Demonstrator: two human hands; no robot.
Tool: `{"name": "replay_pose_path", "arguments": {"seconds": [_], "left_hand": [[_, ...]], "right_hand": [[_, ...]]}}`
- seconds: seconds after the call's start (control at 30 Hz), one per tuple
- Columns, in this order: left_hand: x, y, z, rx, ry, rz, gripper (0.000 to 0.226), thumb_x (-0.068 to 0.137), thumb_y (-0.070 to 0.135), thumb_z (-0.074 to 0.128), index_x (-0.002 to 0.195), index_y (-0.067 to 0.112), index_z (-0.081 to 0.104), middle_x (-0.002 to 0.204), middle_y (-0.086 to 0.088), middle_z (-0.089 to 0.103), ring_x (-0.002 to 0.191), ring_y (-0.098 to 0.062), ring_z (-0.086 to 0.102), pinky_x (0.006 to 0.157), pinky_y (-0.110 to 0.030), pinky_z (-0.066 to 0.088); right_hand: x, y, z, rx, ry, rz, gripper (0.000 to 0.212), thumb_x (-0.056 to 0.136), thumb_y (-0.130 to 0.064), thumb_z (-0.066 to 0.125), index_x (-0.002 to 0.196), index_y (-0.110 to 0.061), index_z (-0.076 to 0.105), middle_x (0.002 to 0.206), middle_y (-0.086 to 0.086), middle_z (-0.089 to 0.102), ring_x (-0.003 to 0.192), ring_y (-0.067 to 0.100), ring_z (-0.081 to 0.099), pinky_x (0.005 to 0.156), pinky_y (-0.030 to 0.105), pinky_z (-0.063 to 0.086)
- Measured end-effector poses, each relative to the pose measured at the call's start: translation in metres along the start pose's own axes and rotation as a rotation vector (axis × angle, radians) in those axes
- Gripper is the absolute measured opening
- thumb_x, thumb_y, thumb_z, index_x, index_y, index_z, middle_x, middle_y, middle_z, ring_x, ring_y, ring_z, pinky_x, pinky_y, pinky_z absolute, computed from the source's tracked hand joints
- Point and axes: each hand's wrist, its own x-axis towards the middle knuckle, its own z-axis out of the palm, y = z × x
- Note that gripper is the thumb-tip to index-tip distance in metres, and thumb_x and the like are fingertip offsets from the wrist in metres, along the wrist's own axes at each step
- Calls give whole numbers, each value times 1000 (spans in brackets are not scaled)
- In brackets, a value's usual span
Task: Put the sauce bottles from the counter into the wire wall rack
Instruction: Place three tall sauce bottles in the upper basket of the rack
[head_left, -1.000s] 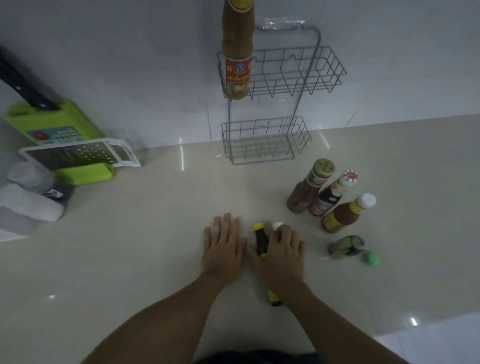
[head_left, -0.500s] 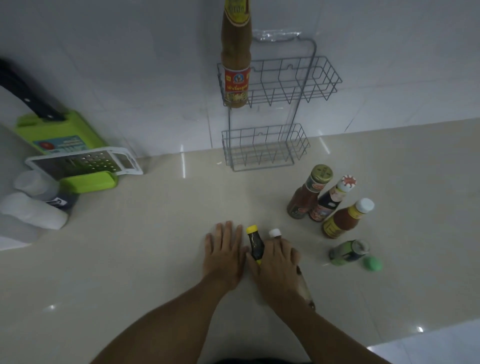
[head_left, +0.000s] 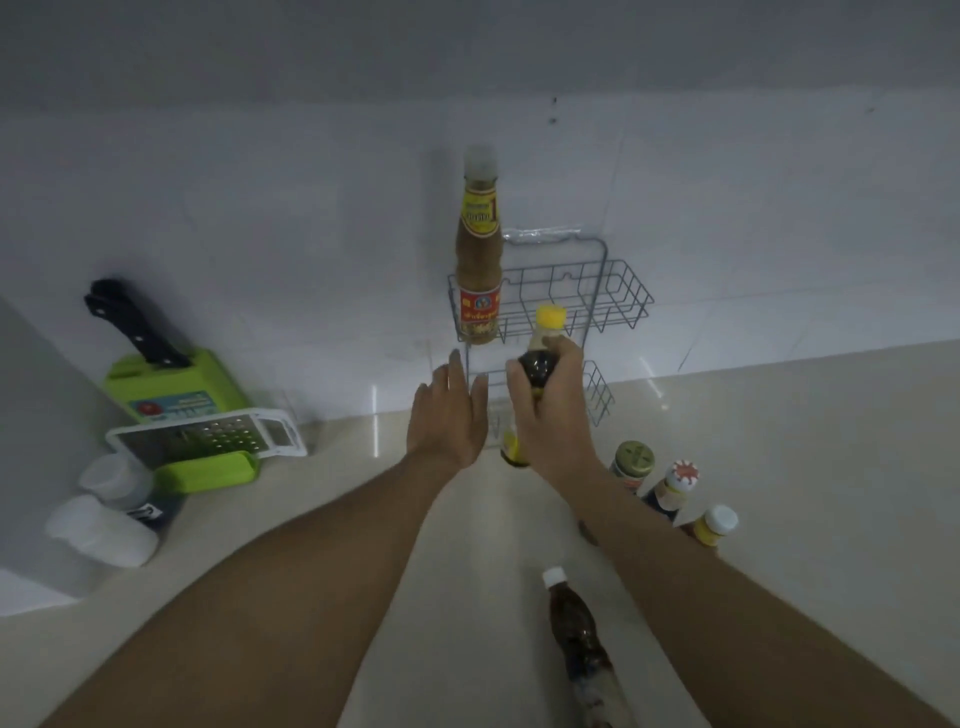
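Observation:
My right hand (head_left: 553, 415) grips a dark sauce bottle with a yellow cap (head_left: 543, 353), held upright in the air just in front of the wire wall rack (head_left: 618, 291). My left hand (head_left: 449, 413) hovers beside it, flat, fingers apart, holding nothing. A tall brown sauce bottle (head_left: 479, 260) stands in the left end of the rack's upper basket. A dark bottle with a white cap (head_left: 576, 629) lies on the counter between my forearms. Three upright bottles stand to the right: a gold-lidded one (head_left: 631, 462), a red-and-white-capped one (head_left: 678, 483), a white-capped one (head_left: 716, 525).
A green knife block (head_left: 171, 384) with a black-handled knife (head_left: 132, 322) and a white grater (head_left: 208, 434) sits at the left by the wall. White plastic containers (head_left: 104, 525) lie in front of it. The rack's lower basket (head_left: 597, 395) hangs just above the beige counter (head_left: 311, 519).
My right hand has lifted the yellow-capped bottle off the counter and carried it up toward the rack. My left hand rose off the counter too. The white-capped bottle stayed lying on the counter.

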Motion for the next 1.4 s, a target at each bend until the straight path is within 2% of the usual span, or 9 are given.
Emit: {"name": "replay_pose_path", "arguments": {"seconds": [0.1, 0.33, 0.7, 0.77, 0.9, 1.13, 1.23, 1.3, 1.4], "left_hand": [[26, 19, -24, -220, 100, -18, 62, 108, 41, 24, 162, 14, 9, 162, -13, 32, 133, -39, 49, 106, -49, 45], [44, 29, -40, -358, 79, -41, 55, 109, 38, 24, 160, 21, 17, 156, -9, 42, 134, -33, 50, 111, -49, 41], [47, 25, -41, -382, 56, -22, 53, 109, 35, 25, 160, 22, 19, 157, -7, 41, 135, -31, 49, 112, -50, 41], [47, 24, -40, -388, 57, -19, 53, 109, 34, 26, 160, 22, 19, 158, -7, 41, 136, -31, 49, 112, -50, 40], [46, 25, -38, -412, 49, -26, 53, 109, 35, 25, 161, 21, 18, 160, -6, 38, 139, -30, 46, 115, -49, 39], [43, 28, -41, -422, 15, -22, 53, 110, 35, 23, 161, 22, 14, 158, -7, 41, 137, -31, 49, 113, -50, 40], [43, 28, -43, -373, 17, -4, 55, 110, 35, 24, 161, 22, 11, 157, -9, 42, 137, -32, 49, 113, -50, 41], [40, 28, -42, -317, 30, -25, 58, 109, 36, 26, 162, 21, 6, 162, -11, 35, 141, -34, 44, 116, -49, 37], [26, 23, -31, -265, 39, -88, 65, 108, 39, 29, 162, 20, -1, 167, -12, 23, 145, -36, 39, 117, -47, 35]], "right_hand": [[58, -26, -4, 42, 88, -92, 33, 98, -12, 58, 122, 0, 40, 97, 4, 47, 81, 7, 49, 73, 16, 42], [141, -49, -1, -9, 152, -182, 45, 97, -11, 58, 130, 6, 33, 117, 25, 44, 100, 29, 52, 87, 29, 47], [133, -10, 21, 18, -85, 64, 31, 104, -24, 45, 124, -2, 34, 124, 24, 44, 116, 37, 50, 98, 52, 46], [134, -9, 18, 51, -128, 99, 31, 105, -27, 44, 121, -3, 34, 120, 23, 50, 112, 34, 54, 94, 48, 49], [131, -4, 11, 18, -202, 134, 40, 104, -36, 43, 128, -6, 31, 110, 7, 59, 90, 10, 63, 66, 11, 47], [125, -1, 8, -73, -205, 192, 52, 100, -50, 47, 127, -9, 33, 97, -7, 56, 78, 0, 58, 49, 3, 39], [123, -4, 8, -64, -203, 184, 59, 98, -47, 53, 135, -7, 31, 109, 1, 61, 92, 17, 64, 63, 9, 48], [118, -5, 8, -22, -206, 175, 67, 96, -42, 59, 142, -4, 28, 130, 12, 57, 112, 26, 62, 87, 31, 55], [97, -5, 9, -151, -122, 156, 85, 94, -47, 59, 151, -1, 17, 150, 21, 36, 137, 31, 40, 110, 37, 37]]}}
